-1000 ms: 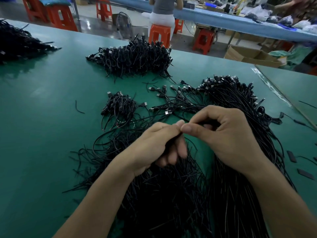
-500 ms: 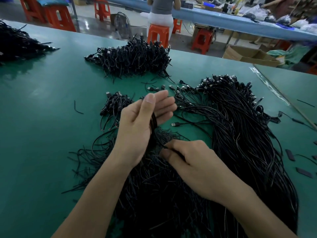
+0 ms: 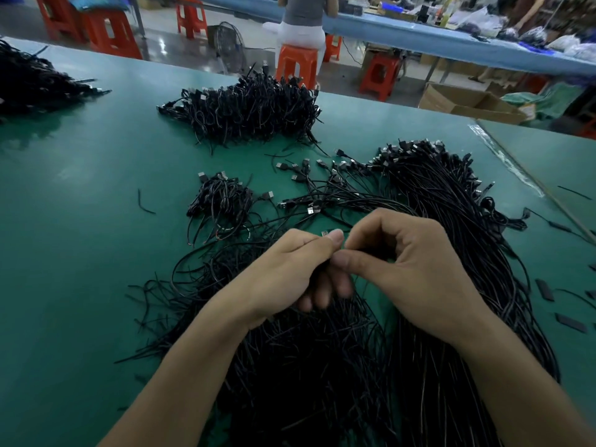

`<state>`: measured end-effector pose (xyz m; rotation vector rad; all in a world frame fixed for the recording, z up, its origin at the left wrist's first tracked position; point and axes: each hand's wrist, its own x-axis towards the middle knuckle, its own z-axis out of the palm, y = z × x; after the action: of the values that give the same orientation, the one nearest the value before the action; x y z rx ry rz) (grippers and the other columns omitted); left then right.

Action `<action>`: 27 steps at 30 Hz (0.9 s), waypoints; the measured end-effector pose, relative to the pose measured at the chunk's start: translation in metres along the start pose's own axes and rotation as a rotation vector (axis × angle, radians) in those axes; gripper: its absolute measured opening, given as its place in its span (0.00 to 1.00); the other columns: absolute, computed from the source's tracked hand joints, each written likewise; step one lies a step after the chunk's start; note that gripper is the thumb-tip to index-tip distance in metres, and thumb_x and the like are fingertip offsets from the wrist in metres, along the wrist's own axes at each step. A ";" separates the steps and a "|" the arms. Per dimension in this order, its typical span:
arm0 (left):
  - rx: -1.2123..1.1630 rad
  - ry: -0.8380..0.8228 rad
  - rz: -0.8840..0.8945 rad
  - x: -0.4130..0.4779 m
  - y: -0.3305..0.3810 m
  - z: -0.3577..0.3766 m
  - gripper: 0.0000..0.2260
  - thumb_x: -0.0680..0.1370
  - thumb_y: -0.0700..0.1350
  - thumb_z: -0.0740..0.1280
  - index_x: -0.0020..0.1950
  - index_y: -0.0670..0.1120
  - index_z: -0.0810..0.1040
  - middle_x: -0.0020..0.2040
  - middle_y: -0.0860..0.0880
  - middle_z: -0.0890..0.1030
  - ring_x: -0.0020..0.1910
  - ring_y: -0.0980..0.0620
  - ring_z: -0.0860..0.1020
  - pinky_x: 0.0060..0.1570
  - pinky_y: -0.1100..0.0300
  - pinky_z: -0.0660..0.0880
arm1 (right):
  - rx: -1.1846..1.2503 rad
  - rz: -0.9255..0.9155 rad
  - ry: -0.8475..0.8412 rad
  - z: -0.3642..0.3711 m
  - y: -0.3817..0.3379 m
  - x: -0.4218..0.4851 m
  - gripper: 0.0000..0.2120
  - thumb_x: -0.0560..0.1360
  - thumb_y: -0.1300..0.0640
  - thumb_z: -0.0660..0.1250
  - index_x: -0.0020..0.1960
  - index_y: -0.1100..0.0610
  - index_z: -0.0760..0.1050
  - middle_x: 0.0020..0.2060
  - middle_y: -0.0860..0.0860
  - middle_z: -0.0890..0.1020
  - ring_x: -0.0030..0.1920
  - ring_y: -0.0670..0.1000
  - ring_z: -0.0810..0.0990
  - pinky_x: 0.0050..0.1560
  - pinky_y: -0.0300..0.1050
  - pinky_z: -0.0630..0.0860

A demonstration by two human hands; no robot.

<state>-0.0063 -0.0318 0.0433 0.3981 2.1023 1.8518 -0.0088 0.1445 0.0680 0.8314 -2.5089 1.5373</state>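
Observation:
My left hand (image 3: 290, 272) and my right hand (image 3: 416, 269) meet over the middle of a green table (image 3: 80, 253). Both are curled and pinch a thin black cable (image 3: 324, 266) between thumbs and fingertips; most of that cable is hidden inside the fingers. Under my forearms lies a big loose heap of black cables (image 3: 316, 359). A long sheaf of straight cables with USB plugs (image 3: 451, 201) runs along the right of my hands. A small coiled bundle (image 3: 222, 198) lies just beyond my left hand.
A large pile of coiled cables (image 3: 248, 108) sits farther back, another pile (image 3: 29, 82) at far left. Short black sleeve pieces (image 3: 545, 290) lie at the right. Beyond the table's edge are orange stools (image 3: 296, 64), a cardboard box (image 3: 467, 101) and a seated person (image 3: 303, 24).
Half a second ago my left hand was raised with fingers spread and the right was low in the heap. Both have come together, pinching a cable as one second ago.

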 end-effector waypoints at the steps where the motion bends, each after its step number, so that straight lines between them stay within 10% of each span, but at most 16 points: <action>1: 0.003 0.000 -0.001 0.000 0.000 -0.002 0.29 0.85 0.56 0.55 0.27 0.50 0.79 0.21 0.53 0.72 0.20 0.58 0.67 0.22 0.69 0.64 | 0.016 0.029 -0.017 -0.001 0.002 0.001 0.06 0.72 0.57 0.76 0.41 0.52 0.79 0.34 0.48 0.83 0.34 0.45 0.80 0.38 0.38 0.77; 5: -0.116 -0.152 0.042 -0.004 -0.001 -0.009 0.25 0.84 0.56 0.56 0.27 0.51 0.71 0.21 0.54 0.67 0.19 0.58 0.61 0.21 0.68 0.59 | 0.111 0.111 -0.147 -0.007 0.005 0.001 0.06 0.73 0.50 0.74 0.45 0.50 0.78 0.48 0.47 0.84 0.50 0.47 0.83 0.51 0.45 0.80; 9: -0.170 -0.258 0.012 -0.006 -0.001 -0.010 0.24 0.83 0.56 0.57 0.27 0.53 0.68 0.23 0.53 0.73 0.20 0.58 0.66 0.21 0.67 0.62 | 0.092 0.084 -0.217 -0.009 0.002 0.000 0.06 0.73 0.47 0.70 0.45 0.49 0.77 0.40 0.48 0.82 0.41 0.49 0.81 0.44 0.46 0.80; 21: -0.038 0.074 -0.072 0.006 -0.006 0.004 0.24 0.84 0.49 0.58 0.29 0.45 0.71 0.27 0.51 0.68 0.30 0.51 0.67 0.36 0.59 0.69 | -0.248 0.046 -0.091 -0.003 -0.007 -0.004 0.07 0.76 0.56 0.72 0.42 0.48 0.75 0.37 0.43 0.81 0.39 0.47 0.80 0.38 0.42 0.76; 27: -0.421 0.048 -0.154 0.004 -0.003 0.007 0.18 0.81 0.44 0.52 0.44 0.37 0.78 0.40 0.40 0.77 0.36 0.47 0.78 0.38 0.52 0.81 | -0.194 -0.059 -0.036 0.012 -0.011 0.001 0.07 0.76 0.60 0.72 0.43 0.52 0.75 0.36 0.43 0.80 0.38 0.47 0.80 0.35 0.33 0.74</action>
<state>-0.0070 -0.0246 0.0397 0.0885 1.6516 2.1513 -0.0013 0.1299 0.0710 0.9015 -2.5811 1.2475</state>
